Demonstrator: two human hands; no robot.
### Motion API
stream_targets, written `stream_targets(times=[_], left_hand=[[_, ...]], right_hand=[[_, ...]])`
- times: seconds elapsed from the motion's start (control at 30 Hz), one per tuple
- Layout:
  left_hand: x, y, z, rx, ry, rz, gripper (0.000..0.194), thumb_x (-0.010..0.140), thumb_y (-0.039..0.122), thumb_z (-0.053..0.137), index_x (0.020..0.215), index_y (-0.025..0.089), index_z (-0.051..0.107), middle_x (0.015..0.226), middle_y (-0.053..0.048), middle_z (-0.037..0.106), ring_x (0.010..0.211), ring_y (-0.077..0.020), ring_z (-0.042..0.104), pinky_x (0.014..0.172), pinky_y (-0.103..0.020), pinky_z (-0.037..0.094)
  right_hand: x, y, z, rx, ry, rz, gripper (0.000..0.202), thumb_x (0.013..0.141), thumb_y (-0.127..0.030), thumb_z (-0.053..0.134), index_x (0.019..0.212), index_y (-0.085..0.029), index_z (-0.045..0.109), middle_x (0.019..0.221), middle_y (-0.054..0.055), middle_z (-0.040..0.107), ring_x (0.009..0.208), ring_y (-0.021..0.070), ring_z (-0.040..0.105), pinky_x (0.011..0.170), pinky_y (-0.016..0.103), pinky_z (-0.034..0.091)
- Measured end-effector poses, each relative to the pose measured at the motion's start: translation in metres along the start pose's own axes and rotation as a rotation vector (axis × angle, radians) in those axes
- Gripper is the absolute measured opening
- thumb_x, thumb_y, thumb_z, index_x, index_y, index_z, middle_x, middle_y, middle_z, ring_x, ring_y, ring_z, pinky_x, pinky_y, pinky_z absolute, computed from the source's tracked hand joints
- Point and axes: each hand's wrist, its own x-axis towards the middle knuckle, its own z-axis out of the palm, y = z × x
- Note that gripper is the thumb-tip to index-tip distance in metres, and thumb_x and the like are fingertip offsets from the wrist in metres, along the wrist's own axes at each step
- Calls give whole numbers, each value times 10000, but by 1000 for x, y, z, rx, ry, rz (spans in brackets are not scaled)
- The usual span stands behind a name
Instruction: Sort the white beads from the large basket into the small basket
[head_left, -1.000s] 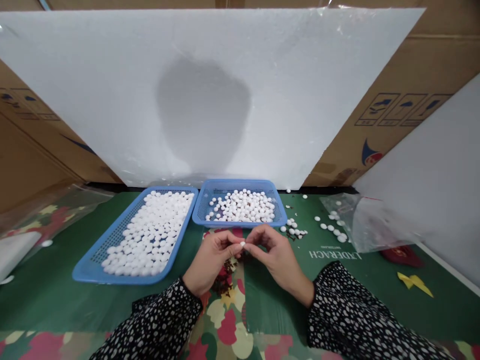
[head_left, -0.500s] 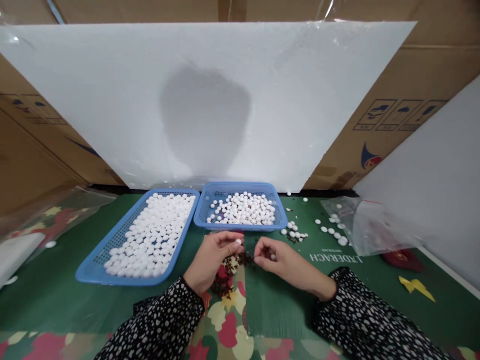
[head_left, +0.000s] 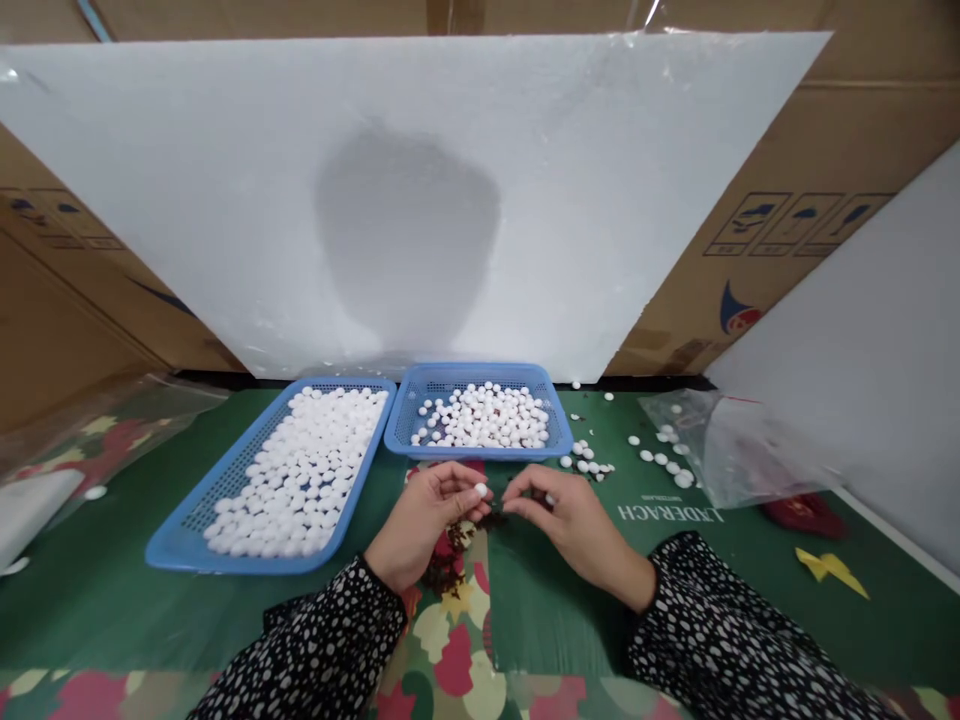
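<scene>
Between the thumb and fingers of my left hand [head_left: 431,515] is a small white ball [head_left: 481,490], just in front of the right blue basket. My right hand [head_left: 570,520] is close beside it, fingers curled, with a white ball [head_left: 550,499] partly visible inside them. The left blue basket [head_left: 217,568] holds a dense layer of white balls [head_left: 315,460]. Fewer white balls [head_left: 495,415] lie in the right blue basket [head_left: 478,454]. Dark reddish-brown bits [head_left: 444,572] are heaped under and beside my left hand.
Loose white balls [head_left: 660,459] and dark crumbs lie right of the baskets. A clear plastic bag [head_left: 735,450], a dark red item [head_left: 806,517] and a yellow scrap [head_left: 831,570] are farther right. A white board [head_left: 570,200] leans behind, against cardboard.
My right hand has moved slightly left and up, nearer my left hand, its fingers stretched further toward the held ball. My left hand still holds its ball, now turned a little.
</scene>
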Motion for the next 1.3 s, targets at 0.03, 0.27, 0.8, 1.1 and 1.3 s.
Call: stream_targets(times=[0.03,0.27,0.8,1.1,1.3], left_hand=[[-1,-1,1,-13,-10,-9,233,748,294,771,849,136,634,755,-10,683,697,-101,621,679,-212,466],[-3,-4,5,-89,-63,-41,260,720,280,798,799,134,598,746,-18,700,663,-90,623,664,-205,465],[-4,-6,7,-141,16,2,302,662,254,832,703,133,559,659,0,678,589,-84,600,589,-185,444],[-6,-7,9,-107,43,1,325,667,291,830,750,137,556,620,7,649,554,-86,569,559,-190,422],[-3,0,5,-38,-2,103,254,782,261,723,847,191,487,721,21,659,646,-112,591,633,-218,433]], right_hand=[[1,-1,2,26,85,15,106,921,-124,659,860,-211,672,798,-34,657,670,147,555,616,236,395],[0,-5,14,46,222,3,78,897,-247,653,857,-223,715,721,-17,659,551,155,473,526,256,349],[0,-11,18,192,140,-40,80,938,-255,658,933,-242,736,944,23,686,861,202,621,725,297,470],[-1,-9,22,201,106,-25,158,939,-382,662,914,-240,725,936,25,664,680,170,539,577,258,402],[10,-15,10,25,67,-78,107,911,-323,680,949,-223,665,823,0,629,538,136,424,523,240,350]])
